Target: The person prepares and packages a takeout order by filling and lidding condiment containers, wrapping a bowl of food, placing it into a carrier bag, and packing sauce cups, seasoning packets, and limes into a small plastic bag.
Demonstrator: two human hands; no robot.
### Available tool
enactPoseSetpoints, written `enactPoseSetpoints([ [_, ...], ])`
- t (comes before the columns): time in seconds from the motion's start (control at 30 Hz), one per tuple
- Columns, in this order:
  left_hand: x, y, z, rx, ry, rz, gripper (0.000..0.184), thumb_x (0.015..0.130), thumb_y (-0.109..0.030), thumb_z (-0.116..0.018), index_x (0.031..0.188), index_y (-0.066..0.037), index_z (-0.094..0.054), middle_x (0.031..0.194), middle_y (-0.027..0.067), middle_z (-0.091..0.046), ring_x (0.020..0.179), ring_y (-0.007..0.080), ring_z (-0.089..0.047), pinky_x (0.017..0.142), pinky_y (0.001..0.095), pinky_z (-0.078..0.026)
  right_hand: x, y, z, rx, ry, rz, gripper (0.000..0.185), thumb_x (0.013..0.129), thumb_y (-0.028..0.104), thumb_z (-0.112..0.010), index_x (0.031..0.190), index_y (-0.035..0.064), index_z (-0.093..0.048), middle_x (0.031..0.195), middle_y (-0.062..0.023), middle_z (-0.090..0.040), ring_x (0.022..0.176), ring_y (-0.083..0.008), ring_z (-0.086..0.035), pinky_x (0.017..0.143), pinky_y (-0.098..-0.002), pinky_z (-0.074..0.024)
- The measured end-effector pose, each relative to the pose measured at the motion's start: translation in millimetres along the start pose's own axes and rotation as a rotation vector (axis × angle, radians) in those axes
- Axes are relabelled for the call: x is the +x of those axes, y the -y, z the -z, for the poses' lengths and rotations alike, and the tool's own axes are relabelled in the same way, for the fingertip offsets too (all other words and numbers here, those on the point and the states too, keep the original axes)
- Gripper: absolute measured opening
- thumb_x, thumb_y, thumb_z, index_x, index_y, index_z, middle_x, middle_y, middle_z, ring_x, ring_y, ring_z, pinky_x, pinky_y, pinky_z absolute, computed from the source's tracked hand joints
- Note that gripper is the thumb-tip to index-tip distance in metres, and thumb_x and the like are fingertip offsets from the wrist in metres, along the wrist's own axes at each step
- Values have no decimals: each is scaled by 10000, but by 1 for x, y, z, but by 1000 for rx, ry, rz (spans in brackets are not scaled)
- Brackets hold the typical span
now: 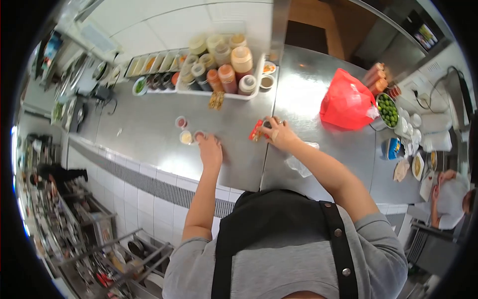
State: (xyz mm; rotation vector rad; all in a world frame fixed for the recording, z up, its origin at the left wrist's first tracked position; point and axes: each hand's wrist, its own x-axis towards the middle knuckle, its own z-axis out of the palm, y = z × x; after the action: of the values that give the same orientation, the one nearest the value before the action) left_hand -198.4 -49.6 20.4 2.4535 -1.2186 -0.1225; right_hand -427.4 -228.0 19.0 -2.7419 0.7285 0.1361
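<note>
My left hand (pixel 210 149) reaches over the steel counter (pixel 234 164), its fingertips on a small cup of reddish sauce (pixel 199 135). Beside that cup stand a cup with pale content (pixel 186 137) and another red sauce cup (pixel 181 122). My right hand (pixel 280 133) is closed around a small dark sauce cup (pixel 267 124), next to a red and gold packet (pixel 256 130). A clear plastic bag (pixel 298 166) lies partly under my right forearm.
A white bin of sauce bottles (pixel 219 93) stands at the back. A red bag (pixel 347 102) and a container of limes (pixel 387 110) are on the right. Two other people (pixel 453 197) (pixel 62 173) are at the far right and far left.
</note>
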Motion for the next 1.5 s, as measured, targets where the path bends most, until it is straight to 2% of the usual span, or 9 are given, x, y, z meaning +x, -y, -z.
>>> enactPoseSetpoints([
  [0.27,-35,-71,-47,-47,96,-293,193,873,-70,-587,1056,-11,-571,1091,228,-509,1043,403,-496,919,500,-439,-90,-34,-28,99,-230,-62,376,919,215,-648,1284,262,-575,1503,-181,-371,1392,-429,-379,1104,-640,-329],
  [0.57,-73,-214,-124,78,266,-791,191,878,-31,-569,1068,-31,-557,1042,189,-521,985,333,-540,763,391,-546,-194,-118,-48,61,-395,65,380,867,284,-721,1222,210,-608,1538,-172,-354,1392,-420,-379,1144,-600,-314],
  [0.77,-109,-286,-136,-101,386,-841,361,848,-43,-598,1192,2,-497,1143,264,-492,1035,420,-498,918,476,-466,-231,-170,-33,54,-421,65,367,820,258,-748,1158,183,-626,1548,-149,-345,1372,-411,-398,1128,-578,-342],
  [0.97,-116,-324,-123,-572,601,-691,686,901,-194,-672,1470,-2,-341,1421,293,-362,1303,446,-415,1085,467,-393,-257,-224,-25,44,-423,47,271,832,215,-715,1070,135,-615,1441,-174,-433,1367,-426,-394,1146,-591,-300],
  [1.07,-99,-303,-131,-524,451,-682,716,903,-222,-715,1480,-13,-347,1426,271,-389,1310,428,-427,1114,470,-364,-270,-242,-19,64,-412,11,252,829,226,-709,1035,124,-606,1443,-186,-434,1375,-432,-385,1157,-608,-282],
  [1.27,-42,-175,-103,-286,49,-369,700,914,-356,-706,1417,42,-426,1442,256,-412,1369,395,-355,1135,488,-308,-291,-230,24,323,-538,-71,161,927,218,-652,865,70,-630,1334,-134,-566,1302,-358,-490,1175,-517,-315],
  [1.33,-17,-106,-88,-61,-114,-213,791,876,-406,-732,1445,21,-386,1495,286,-338,1393,457,-295,1154,558,-244,-301,-221,40,466,-655,-137,171,936,207,-651,854,57,-639,1271,-119,-612,1249,-342,-534,1169,-484,-338],
  [1.4,10,-58,-64,296,-69,180,897,831,-441,-763,1480,15,-345,1544,306,-260,1417,493,-254,1160,577,-240,-317,-205,59,614,-800,-212,167,933,196,-659,858,47,-649,1211,-107,-647,1191,-333,-571,1159,-460,-361],
  [1.5,39,-20,-30,365,-64,311,1002,775,-475,-794,1503,18,-313,1559,338,-205,1421,524,-233,1148,599,-259,-343,-193,65,519,-1031,-332,139,916,157,-671,856,33,-653,1180,-110,-658,1147,-338,-583,1124,-470,-390],
])
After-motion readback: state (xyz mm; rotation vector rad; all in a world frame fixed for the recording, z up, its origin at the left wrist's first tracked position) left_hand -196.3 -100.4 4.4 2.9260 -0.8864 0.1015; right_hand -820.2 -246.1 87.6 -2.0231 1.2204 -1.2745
